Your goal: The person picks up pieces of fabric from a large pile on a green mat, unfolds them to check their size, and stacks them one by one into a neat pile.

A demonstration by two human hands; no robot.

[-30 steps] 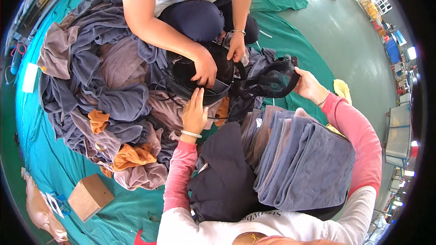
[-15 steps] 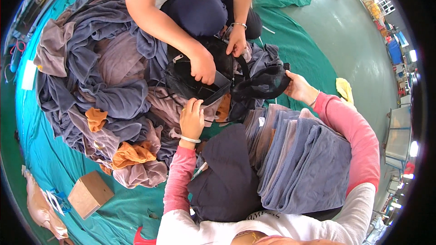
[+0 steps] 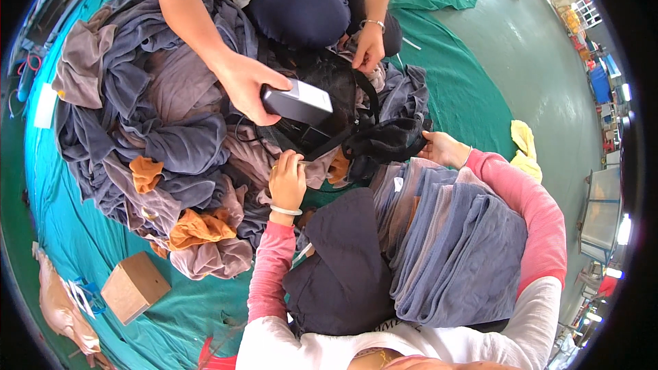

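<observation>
A black mesh-sided bag [image 3: 322, 82] lies open between me and a person sitting across from me. My left hand [image 3: 286, 181] is closed, its fingertips pinching the near rim of the bag. Further right, my right hand [image 3: 444, 149] grips the bag's bunched black flap [image 3: 385, 140] by its outer end; the fingertips are partly hidden behind the fabric. Over the bag's opening, the other person's hand [image 3: 247, 89] holds a small block-shaped device, silver-grey and black [image 3: 299, 103]. Their other hand [image 3: 370, 49] is at the bag's far right edge.
A stack of folded grey-blue and mauve cloths [image 3: 452, 247] stands before me, beside dark fabric [image 3: 339, 260] over my leg. A large heap of loose cloths [image 3: 157, 96] spreads left, with orange pieces [image 3: 199, 229]. A brown box [image 3: 135, 288] sits on the green sheet [image 3: 62, 205].
The other person's hand has come up out of the bag with the block-shaped device. My right hand has moved slightly left and down with the flap, which now hangs lower and more bunched.
</observation>
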